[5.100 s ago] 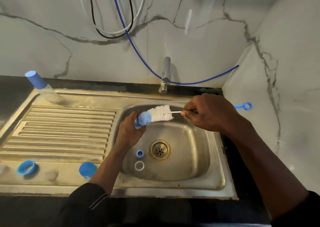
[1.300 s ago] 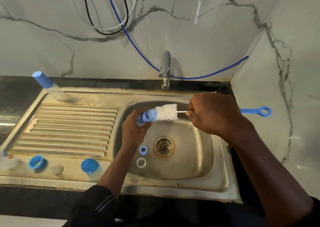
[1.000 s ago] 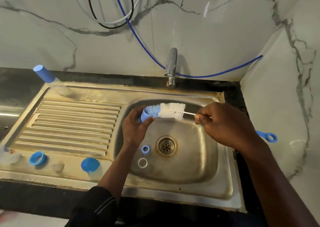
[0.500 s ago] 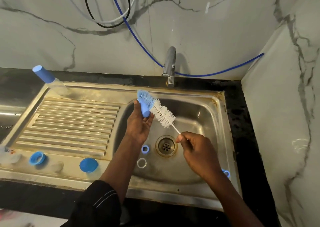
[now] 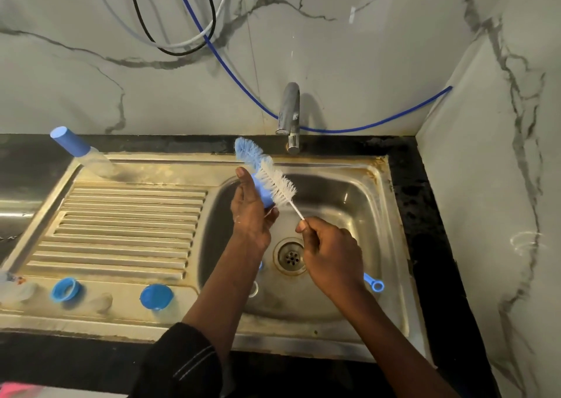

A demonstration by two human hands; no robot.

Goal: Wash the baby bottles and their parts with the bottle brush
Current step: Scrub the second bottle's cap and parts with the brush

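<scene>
My left hand (image 5: 250,215) holds a small blue bottle part (image 5: 263,193) above the sink basin (image 5: 358,203). The bottle brush (image 5: 277,183) slants up to the left against that part, and its blue bristle tip (image 5: 247,151) sticks out beyond my fingers. My right hand (image 5: 331,255) grips the brush's thin handle just below the white bristles. The handle's blue ring end (image 5: 376,285) shows behind that wrist. A clear bottle with a blue cap (image 5: 69,144) leans at the back left corner.
On the drainboard's front strip lie a blue ring (image 5: 63,288), a blue cap (image 5: 155,296) and clear pieces (image 5: 101,302). A white ring (image 5: 253,288) lies in the basin beside my left forearm. The tap (image 5: 290,115) stands behind the basin, and the drain (image 5: 290,256) is under my hands.
The brush swung from level to slanting up-left, and its blue tip now sticks out past the blue part. My right hand moved down and toward me along the handle.
</scene>
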